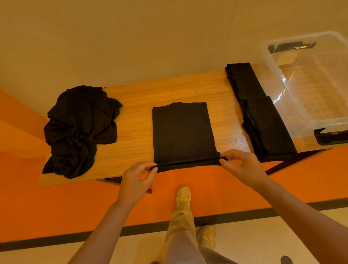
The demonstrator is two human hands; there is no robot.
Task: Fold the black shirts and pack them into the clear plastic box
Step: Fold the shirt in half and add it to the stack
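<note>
Both hands' fingers (155,169) pinch half-folded black shirt (182,132) hem | right of them: folded stack (262,119), empty clear plastic box (317,81) | left: unfolded heap (80,128) remains

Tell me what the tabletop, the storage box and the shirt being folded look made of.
Tabletop: wood-grain surface, probably laminate, smooth with faint sheen.
Storage box: clear rigid plastic, glossy; highlights and table show through; black handles.
Shirt: matte black knit fabric, likely cotton; limp hem pinched by left hand and right hand.
</note>
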